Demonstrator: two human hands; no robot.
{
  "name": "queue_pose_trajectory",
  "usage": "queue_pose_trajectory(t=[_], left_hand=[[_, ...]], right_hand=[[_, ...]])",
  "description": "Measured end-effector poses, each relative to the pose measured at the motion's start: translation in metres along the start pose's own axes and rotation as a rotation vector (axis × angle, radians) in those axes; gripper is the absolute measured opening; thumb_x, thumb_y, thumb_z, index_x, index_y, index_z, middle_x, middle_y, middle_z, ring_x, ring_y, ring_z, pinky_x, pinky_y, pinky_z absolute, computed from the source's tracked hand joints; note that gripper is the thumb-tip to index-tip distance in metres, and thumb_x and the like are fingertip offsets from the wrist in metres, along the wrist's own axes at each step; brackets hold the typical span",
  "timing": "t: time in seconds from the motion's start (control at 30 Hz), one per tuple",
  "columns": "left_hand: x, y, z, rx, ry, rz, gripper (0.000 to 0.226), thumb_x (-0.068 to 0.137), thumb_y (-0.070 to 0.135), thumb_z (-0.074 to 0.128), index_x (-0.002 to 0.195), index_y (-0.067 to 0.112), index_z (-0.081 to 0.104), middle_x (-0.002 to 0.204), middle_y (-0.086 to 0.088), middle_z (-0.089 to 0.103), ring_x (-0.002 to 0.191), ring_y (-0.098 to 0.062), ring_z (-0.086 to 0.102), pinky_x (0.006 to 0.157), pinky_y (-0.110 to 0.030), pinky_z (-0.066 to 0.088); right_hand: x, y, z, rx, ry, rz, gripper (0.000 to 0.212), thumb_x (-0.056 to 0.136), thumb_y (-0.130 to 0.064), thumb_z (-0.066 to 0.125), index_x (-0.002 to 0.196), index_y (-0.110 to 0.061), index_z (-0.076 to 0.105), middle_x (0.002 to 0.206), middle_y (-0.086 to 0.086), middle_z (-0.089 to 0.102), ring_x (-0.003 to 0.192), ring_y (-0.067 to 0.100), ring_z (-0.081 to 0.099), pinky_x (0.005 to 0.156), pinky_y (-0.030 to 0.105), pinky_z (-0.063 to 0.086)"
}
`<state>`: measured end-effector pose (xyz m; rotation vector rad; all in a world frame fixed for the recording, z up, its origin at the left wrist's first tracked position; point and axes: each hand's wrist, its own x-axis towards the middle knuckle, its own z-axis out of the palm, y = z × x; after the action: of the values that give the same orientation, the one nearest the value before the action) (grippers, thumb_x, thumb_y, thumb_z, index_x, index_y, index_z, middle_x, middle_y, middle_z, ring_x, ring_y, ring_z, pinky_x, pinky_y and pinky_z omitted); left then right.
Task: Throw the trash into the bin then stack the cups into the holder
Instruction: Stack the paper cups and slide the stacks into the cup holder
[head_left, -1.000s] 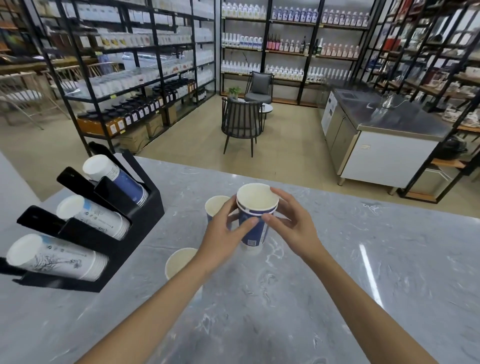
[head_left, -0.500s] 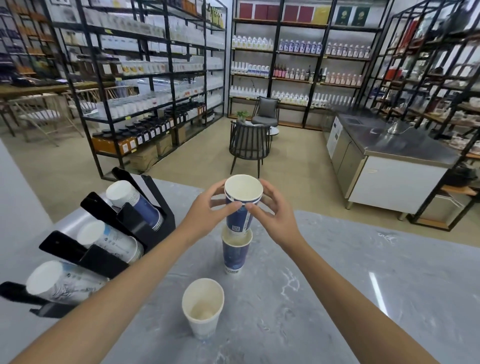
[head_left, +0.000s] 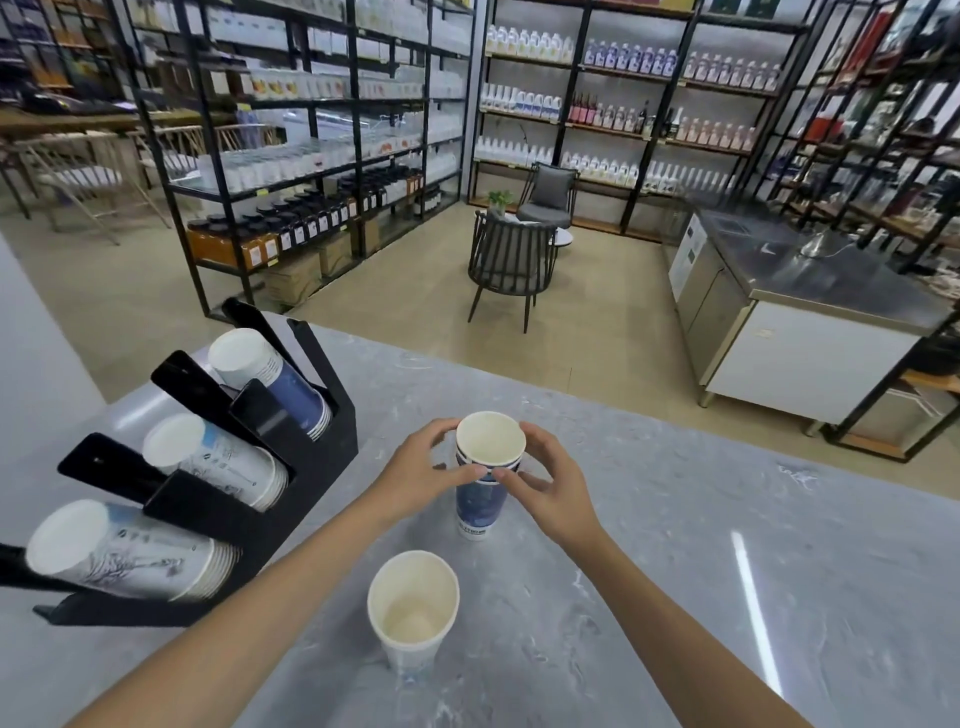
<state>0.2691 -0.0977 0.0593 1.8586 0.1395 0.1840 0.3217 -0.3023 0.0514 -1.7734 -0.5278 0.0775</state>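
Two blue paper cups (head_left: 480, 499) stand nested upright on the grey marble counter (head_left: 675, 597), the upper one sunk almost fully into the lower. My left hand (head_left: 421, 475) and my right hand (head_left: 545, 483) hold the stack at its rim from either side with the fingertips. A white paper cup (head_left: 413, 608) stands alone nearer to me, open and seemingly with nothing in it. At the left, a black tiered cup holder (head_left: 306, 467) carries three rows of cups lying on their sides. No trash or bin is in view.
The counter's far edge (head_left: 623, 410) runs behind the cups, with shop floor beyond. Further off are a dark chair (head_left: 511, 260), a steel worktop (head_left: 810, 280) at the right, and shelving racks (head_left: 311, 156) full of bottles.
The cup I held in the air has come down into the blue cup standing on the counter. Both hands dropped with it and stay at the rim.
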Motion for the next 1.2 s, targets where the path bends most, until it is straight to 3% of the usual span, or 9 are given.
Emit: queue_pose_trajectory(t=[0.17, 0.33, 0.43, 0.57, 0.77, 0.97, 1.03, 1.1, 1.2], left_hand=[[0.000, -0.016, 0.004, -0.066, -0.013, -0.028, 0.068, 0.074, 0.019, 0.090, 0.131, 0.024, 0.055, 0.134, 0.009, 0.065, 0.126, -0.007, 0.061, 0.098, -0.020, 0.054], [0.001, -0.019, 0.008, -0.092, -0.016, -0.051, 0.075, 0.072, 0.023, 0.091, 0.136, 0.026, 0.053, 0.138, 0.006, 0.063, 0.127, -0.010, 0.061, 0.105, -0.030, 0.051], [-0.003, -0.016, 0.008, -0.081, -0.017, -0.045, 0.075, 0.071, 0.027, 0.091, 0.136, 0.029, 0.054, 0.136, 0.012, 0.064, 0.123, -0.006, 0.062, 0.096, -0.021, 0.053], [-0.012, -0.011, 0.004, -0.131, -0.001, -0.044, 0.069, 0.072, 0.020, 0.091, 0.132, 0.028, 0.058, 0.131, 0.013, 0.067, 0.119, -0.005, 0.064, 0.085, -0.015, 0.056], [-0.040, -0.010, 0.000, -0.119, -0.050, -0.083, 0.072, 0.070, 0.021, 0.093, 0.133, 0.025, 0.057, 0.134, 0.006, 0.066, 0.121, -0.011, 0.064, 0.097, -0.028, 0.055], [-0.061, -0.004, -0.002, -0.128, -0.081, -0.127, 0.082, 0.078, 0.018, 0.087, 0.148, 0.020, 0.045, 0.148, 0.001, 0.057, 0.136, -0.016, 0.054, 0.113, -0.038, 0.045], [-0.069, 0.002, -0.003, -0.129, -0.090, -0.171, 0.094, 0.085, 0.027, 0.081, 0.159, 0.020, 0.022, 0.159, 0.001, 0.043, 0.143, -0.016, 0.046, 0.119, -0.041, 0.038], [-0.082, 0.009, -0.010, -0.126, -0.090, -0.226, 0.099, 0.087, 0.043, 0.074, 0.161, 0.029, 0.009, 0.162, 0.002, 0.037, 0.144, -0.018, 0.044, 0.120, -0.047, 0.036], [-0.112, 0.007, -0.028, -0.091, -0.135, -0.225, 0.111, 0.070, 0.064, 0.077, 0.158, 0.036, 0.016, 0.154, 0.007, 0.045, 0.138, -0.011, 0.048, 0.116, -0.040, 0.039]], right_hand=[[-0.006, 0.013, 0.008, 0.061, 0.011, 0.029, 0.064, 0.087, -0.010, 0.081, 0.143, -0.019, 0.051, 0.144, 0.000, 0.061, 0.132, 0.016, 0.060, 0.091, 0.028, 0.060], [-0.010, 0.017, 0.006, 0.062, -0.001, 0.060, 0.068, 0.089, -0.017, 0.079, 0.148, -0.027, 0.046, 0.146, 0.000, 0.060, 0.132, 0.013, 0.059, 0.092, 0.024, 0.058], [-0.013, 0.015, 0.006, 0.077, -0.005, 0.073, 0.072, 0.087, -0.019, 0.081, 0.149, -0.029, 0.044, 0.146, -0.003, 0.060, 0.130, 0.011, 0.061, 0.085, 0.019, 0.058], [-0.019, 0.008, 0.009, 0.080, 0.010, 0.051, 0.071, 0.087, -0.021, 0.082, 0.146, -0.033, 0.046, 0.146, -0.004, 0.060, 0.128, 0.011, 0.062, 0.088, 0.017, 0.057], [-0.051, 0.006, 0.017, 0.080, 0.009, 0.078, 0.069, 0.086, -0.029, 0.083, 0.136, -0.056, 0.044, 0.139, -0.022, 0.060, 0.125, 0.003, 0.062, 0.083, 0.012, 0.055], [-0.066, 0.003, 0.024, 0.048, -0.001, 0.070, 0.074, 0.088, -0.029, 0.081, 0.148, -0.042, 0.039, 0.149, -0.011, 0.056, 0.137, 0.004, 0.052, 0.088, 0.017, 0.058], [-0.068, -0.002, 0.023, 0.008, 0.001, 0.082, 0.081, 0.089, -0.030, 0.080, 0.154, -0.036, 0.033, 0.151, -0.010, 0.053, 0.138, 0.006, 0.051, 0.093, 0.017, 0.055], [-0.074, -0.008, 0.021, -0.017, 0.030, 0.105, 0.081, 0.090, -0.029, 0.077, 0.157, -0.033, 0.030, 0.149, -0.011, 0.048, 0.135, 0.008, 0.049, 0.085, 0.005, 0.051], [-0.103, -0.003, 0.012, -0.060, 0.124, 0.063, 0.059, 0.094, -0.026, 0.073, 0.144, -0.036, 0.044, 0.143, -0.013, 0.054, 0.126, 0.007, 0.057, 0.075, 0.000, 0.049]])
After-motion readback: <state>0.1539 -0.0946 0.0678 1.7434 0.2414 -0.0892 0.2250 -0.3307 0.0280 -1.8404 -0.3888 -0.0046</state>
